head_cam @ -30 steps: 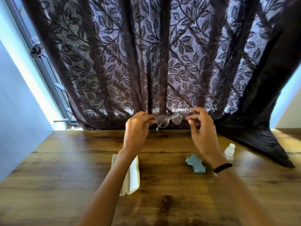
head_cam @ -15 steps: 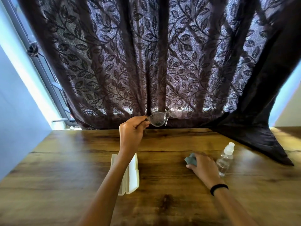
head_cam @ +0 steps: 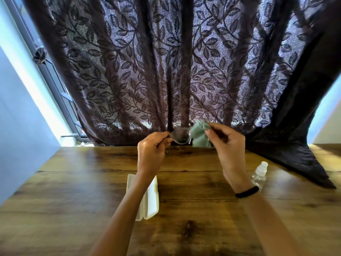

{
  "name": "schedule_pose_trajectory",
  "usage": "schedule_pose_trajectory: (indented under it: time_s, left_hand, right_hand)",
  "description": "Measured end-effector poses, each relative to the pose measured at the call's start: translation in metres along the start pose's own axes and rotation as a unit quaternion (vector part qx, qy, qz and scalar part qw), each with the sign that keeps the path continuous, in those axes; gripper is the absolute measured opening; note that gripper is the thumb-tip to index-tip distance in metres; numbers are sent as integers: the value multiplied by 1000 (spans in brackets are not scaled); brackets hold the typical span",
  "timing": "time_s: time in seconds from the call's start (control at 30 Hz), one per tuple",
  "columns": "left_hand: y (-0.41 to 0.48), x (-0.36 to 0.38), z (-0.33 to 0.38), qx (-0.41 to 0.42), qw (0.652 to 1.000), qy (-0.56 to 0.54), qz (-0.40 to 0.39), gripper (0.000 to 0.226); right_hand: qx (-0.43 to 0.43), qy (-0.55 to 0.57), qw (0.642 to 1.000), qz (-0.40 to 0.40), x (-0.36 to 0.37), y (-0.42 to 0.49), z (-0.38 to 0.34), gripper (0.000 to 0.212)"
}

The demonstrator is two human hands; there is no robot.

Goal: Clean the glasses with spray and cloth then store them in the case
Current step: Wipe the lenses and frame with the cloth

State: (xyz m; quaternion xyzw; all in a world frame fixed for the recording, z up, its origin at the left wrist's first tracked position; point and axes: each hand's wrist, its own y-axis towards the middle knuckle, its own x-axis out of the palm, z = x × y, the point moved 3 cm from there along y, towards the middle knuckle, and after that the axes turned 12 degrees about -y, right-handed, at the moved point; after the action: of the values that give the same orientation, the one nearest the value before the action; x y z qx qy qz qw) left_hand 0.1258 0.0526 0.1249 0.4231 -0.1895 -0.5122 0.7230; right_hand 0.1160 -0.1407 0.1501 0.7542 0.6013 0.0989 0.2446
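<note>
Left hand (head_cam: pixel 150 150): pinches the glasses (head_cam: pixel 180 135) by one end, above the far surface (head_cam: pixel 73 191).
Right hand (head_cam: pixel 227 145): grips the cloth (head_cam: pixel 199 134), bunched on the right lens.
Progress: wiping apparently underway; storing remains.
Case (head_cam: pixel 151 202): open, near, empty.

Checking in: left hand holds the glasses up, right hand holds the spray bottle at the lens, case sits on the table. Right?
Not quite: in the head view the right hand holds the green cloth at the lens; the spray bottle stands on the table by that wrist. The left hand holds the glasses, case on the table, as said.
</note>
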Motion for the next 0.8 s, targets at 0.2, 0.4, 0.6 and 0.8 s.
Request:
schedule_pose_trajectory:
  time_s: [0.2, 0.4, 0.6, 0.8]
  left_hand:
    - [2, 4, 11, 24, 999, 32, -4, 16]
    - [3, 1, 13, 38, 998, 57, 2, 16]
    - [5, -1, 14, 30, 999, 31, 7, 15]
    - [8, 4, 21, 48, 998, 33, 21, 22]
  right_hand:
    - [-170, -204, 964, -4, 32, -4, -25, 24]
    - [-333, -361, 867, -84, 54, -30, -24, 25]
    - [-214, -287, 934, 14, 29, -8, -12, 22]
    - [-278, -308, 910, 14, 43, -16, -25, 26]
